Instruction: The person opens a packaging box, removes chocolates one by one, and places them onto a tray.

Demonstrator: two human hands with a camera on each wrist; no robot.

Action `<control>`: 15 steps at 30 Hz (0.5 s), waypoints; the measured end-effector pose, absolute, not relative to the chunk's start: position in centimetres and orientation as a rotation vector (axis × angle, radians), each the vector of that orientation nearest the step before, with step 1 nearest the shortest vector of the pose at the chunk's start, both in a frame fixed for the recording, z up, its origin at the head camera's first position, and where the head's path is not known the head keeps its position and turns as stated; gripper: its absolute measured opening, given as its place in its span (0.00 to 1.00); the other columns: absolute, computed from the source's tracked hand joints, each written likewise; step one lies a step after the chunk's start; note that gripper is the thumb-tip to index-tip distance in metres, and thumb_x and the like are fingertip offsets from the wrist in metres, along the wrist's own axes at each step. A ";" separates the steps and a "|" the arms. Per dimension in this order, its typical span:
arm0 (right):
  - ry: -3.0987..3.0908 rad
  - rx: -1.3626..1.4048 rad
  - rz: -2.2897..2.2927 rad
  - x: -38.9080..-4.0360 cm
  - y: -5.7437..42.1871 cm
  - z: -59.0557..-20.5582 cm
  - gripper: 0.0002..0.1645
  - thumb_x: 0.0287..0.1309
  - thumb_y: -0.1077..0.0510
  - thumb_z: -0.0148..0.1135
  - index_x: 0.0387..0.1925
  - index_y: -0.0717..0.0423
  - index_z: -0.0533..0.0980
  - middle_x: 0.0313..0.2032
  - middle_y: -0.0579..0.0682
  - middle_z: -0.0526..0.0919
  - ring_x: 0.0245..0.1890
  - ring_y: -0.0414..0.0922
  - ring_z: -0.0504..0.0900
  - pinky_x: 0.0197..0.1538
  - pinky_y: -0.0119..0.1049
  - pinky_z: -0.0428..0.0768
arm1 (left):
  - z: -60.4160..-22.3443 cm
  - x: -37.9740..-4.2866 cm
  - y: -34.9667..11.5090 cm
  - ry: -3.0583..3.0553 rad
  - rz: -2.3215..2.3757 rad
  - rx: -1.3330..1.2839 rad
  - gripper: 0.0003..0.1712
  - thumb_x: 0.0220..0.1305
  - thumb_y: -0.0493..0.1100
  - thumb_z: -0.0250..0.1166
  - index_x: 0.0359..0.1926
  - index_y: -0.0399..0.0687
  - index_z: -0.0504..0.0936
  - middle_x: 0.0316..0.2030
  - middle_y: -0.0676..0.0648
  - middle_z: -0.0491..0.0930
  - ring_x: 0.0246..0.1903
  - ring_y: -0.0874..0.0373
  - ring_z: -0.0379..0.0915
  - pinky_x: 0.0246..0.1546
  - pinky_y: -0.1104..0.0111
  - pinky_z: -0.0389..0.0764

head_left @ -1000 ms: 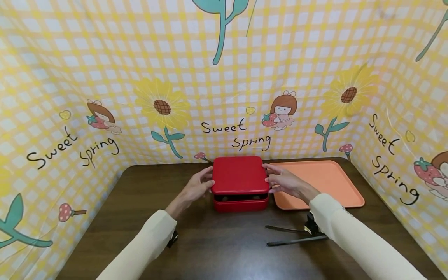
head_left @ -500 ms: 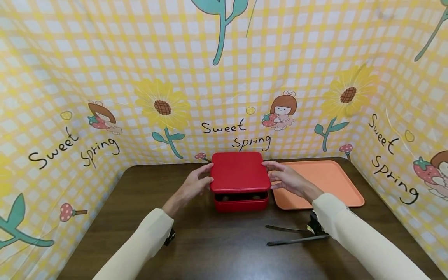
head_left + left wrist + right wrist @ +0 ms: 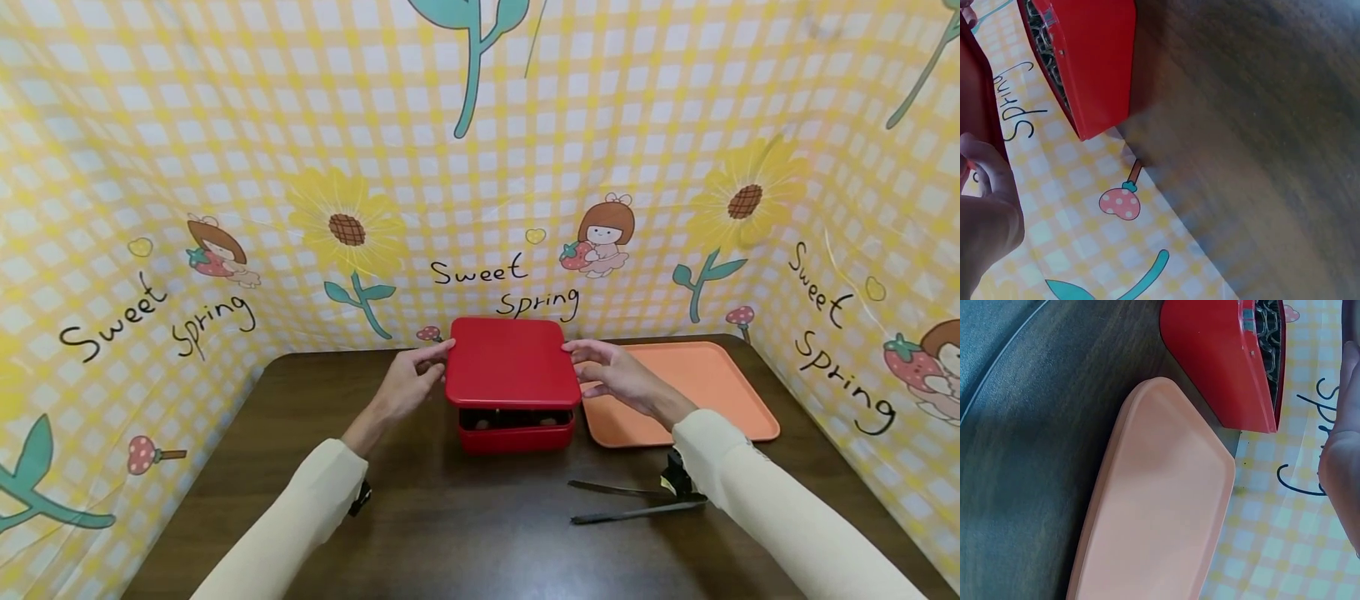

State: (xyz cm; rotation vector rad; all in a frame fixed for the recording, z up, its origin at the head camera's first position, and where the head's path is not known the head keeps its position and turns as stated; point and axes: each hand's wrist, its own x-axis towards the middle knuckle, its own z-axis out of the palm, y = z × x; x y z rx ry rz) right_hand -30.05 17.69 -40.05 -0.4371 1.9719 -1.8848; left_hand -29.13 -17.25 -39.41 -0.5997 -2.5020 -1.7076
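Red box beside orange tray

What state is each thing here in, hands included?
Glossy red rectangular box: open, on the dark wooden table; contents unclear.
Red square lid: raised off the box.
Left hand: gripping the lid's left side.
Right hand: gripping the lid's right side.
Orange rectangular tray: lying flat, right way up.
Two black strips: spread apart near the cream right sleeve.

A smooth red lid with rounded corners is held raised above an open red box set far, mid-scene.
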 end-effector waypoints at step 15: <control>2.102 -0.492 -1.836 -30.5 18.0 -40.0 0.25 0.58 0.56 0.59 0.57 0.53 0.68 0.54 0.58 0.68 0.46 0.51 0.75 0.45 0.57 0.75 | -38.7 -29.3 -17.1 -2.520 -1.332 -0.625 0.19 0.59 0.39 0.62 0.53 0.47 0.77 0.38 0.50 0.81 0.35 0.57 0.78 0.31 0.70 0.79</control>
